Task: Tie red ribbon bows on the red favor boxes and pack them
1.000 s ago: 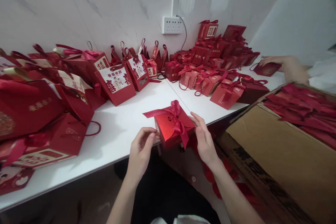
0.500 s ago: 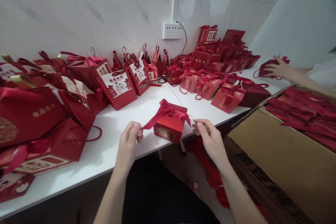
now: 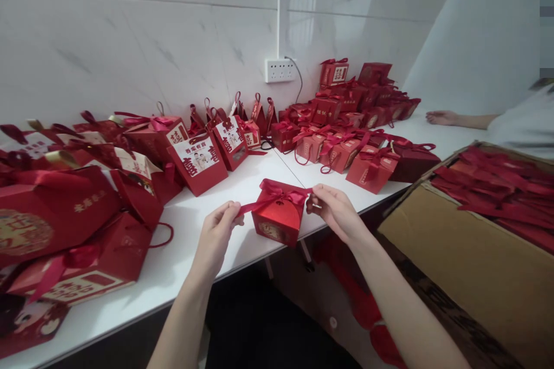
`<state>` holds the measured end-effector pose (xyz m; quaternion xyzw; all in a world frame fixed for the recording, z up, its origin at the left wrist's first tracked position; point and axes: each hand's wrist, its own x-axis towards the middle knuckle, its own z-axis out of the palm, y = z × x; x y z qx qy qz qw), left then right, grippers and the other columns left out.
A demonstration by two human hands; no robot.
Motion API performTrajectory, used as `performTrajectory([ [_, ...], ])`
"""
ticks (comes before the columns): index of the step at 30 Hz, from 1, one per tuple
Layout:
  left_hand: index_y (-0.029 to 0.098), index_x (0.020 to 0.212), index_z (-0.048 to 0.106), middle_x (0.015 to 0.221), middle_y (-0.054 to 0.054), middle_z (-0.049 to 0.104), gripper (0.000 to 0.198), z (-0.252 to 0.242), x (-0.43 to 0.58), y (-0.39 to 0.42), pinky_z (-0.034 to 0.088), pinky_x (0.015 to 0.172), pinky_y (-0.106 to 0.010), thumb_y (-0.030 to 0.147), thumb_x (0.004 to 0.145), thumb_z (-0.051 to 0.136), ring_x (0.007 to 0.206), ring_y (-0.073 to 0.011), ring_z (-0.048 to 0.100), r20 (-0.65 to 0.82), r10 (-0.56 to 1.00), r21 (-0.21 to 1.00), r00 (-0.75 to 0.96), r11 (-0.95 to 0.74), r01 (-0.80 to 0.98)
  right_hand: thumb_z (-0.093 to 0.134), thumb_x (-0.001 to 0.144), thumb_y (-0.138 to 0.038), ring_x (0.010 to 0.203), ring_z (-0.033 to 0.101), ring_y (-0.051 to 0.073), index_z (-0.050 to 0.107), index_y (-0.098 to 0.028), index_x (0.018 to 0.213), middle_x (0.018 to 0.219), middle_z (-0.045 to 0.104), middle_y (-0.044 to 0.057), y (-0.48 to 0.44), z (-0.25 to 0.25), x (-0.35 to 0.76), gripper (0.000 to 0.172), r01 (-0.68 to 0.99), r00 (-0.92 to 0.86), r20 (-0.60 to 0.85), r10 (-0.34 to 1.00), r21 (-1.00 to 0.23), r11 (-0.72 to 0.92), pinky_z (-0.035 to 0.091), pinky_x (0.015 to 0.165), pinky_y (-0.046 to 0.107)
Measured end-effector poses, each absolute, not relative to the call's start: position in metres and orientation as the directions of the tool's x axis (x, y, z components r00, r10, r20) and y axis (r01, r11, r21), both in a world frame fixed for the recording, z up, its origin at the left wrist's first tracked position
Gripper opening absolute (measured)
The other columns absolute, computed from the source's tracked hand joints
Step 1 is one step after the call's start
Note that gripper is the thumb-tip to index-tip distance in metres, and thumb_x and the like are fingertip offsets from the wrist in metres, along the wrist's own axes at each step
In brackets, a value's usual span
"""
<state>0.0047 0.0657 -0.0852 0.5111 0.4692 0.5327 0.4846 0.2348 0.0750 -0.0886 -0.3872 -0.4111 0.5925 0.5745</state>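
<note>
A small red gift box (image 3: 278,220) sits at the front edge of the white table (image 3: 182,262), with a red ribbon (image 3: 277,191) tied in a bow across its top. On the left of the box, my left hand (image 3: 221,223) pinches one end of the ribbon, which is drawn out toward it. My right hand (image 3: 331,207) is closed on the ribbon's other end, just right of the box. Both hands are held a little above the tabletop.
Red gift bags (image 3: 201,161) and larger boxes (image 3: 86,265) crowd the left side. Finished-looking red boxes (image 3: 373,167) are stacked at the back right. A cardboard carton (image 3: 467,248) with red ribboned pieces stands at right. Another person's hand (image 3: 441,118) rests on the far table.
My right hand has moved up and left onto the ribbon end it was apart from. The other person's hand has let go of a red box. The view has shifted slightly.
</note>
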Motion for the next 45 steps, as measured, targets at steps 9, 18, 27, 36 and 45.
performTrajectory([
  [9,0.017,0.059,0.056,0.061,0.002,0.049,0.033,-0.075,-0.005,0.072,0.038,0.064,-0.024,0.045,0.073,0.066,0.064,-0.0114,0.045,0.083,0.996,0.993,-0.030,-0.086,-0.078,0.077,0.058,-0.032,0.042,0.031,0.004,0.044,-0.017,0.052,0.045,0.034,-0.009,0.111,-0.051,0.229,0.036,-0.388,-0.077,0.039,0.996,-0.922,0.006,0.023,0.042,0.018],
  [18,0.019,0.059,0.056,0.059,0.003,0.059,0.011,-0.034,-0.056,0.065,0.050,0.067,-0.025,0.021,0.063,0.067,0.063,-0.0118,0.056,-0.105,0.929,0.872,-0.354,-0.085,-0.482,0.066,0.065,-0.032,0.043,0.034,0.006,0.035,-0.021,0.055,0.048,0.032,-0.009,0.134,-0.017,0.255,0.034,-0.507,0.157,0.078,0.984,-0.849,0.149,0.038,0.046,0.022],
  [27,0.019,0.059,0.056,0.065,-0.001,0.064,0.020,0.054,-0.027,0.077,0.053,0.068,-0.030,0.027,0.077,0.058,0.067,-0.0154,0.063,0.288,0.952,0.863,-0.108,-0.307,-0.401,0.072,0.068,-0.033,0.064,0.056,0.010,0.063,-0.018,0.063,0.065,0.060,-0.001,0.131,0.065,0.214,0.018,-0.186,-0.095,0.476,0.875,-0.872,0.454,0.049,0.065,0.026],
  [36,0.013,0.092,0.070,0.090,-0.010,0.071,0.026,0.081,0.019,0.102,0.049,0.082,-0.035,0.030,0.075,0.060,0.086,-0.0199,0.065,0.447,0.873,0.879,0.194,-0.389,-0.274,0.068,0.075,-0.033,0.067,0.064,0.014,0.071,-0.017,0.066,0.071,0.070,0.004,0.127,0.095,0.178,0.018,-0.019,-0.284,0.490,0.824,-0.862,0.506,0.052,0.073,0.033],
  [45,0.017,0.092,0.064,0.105,-0.010,0.062,0.023,0.033,-0.043,0.114,0.041,0.096,-0.042,0.021,0.072,0.056,0.106,-0.0245,0.055,0.710,0.675,0.662,-0.198,-0.545,0.515,0.069,0.073,-0.034,0.088,0.063,0.024,0.069,-0.017,0.083,0.090,0.067,0.009,0.130,0.050,0.231,0.020,0.334,0.050,0.678,0.733,-0.703,0.627,0.049,0.084,0.044],
])
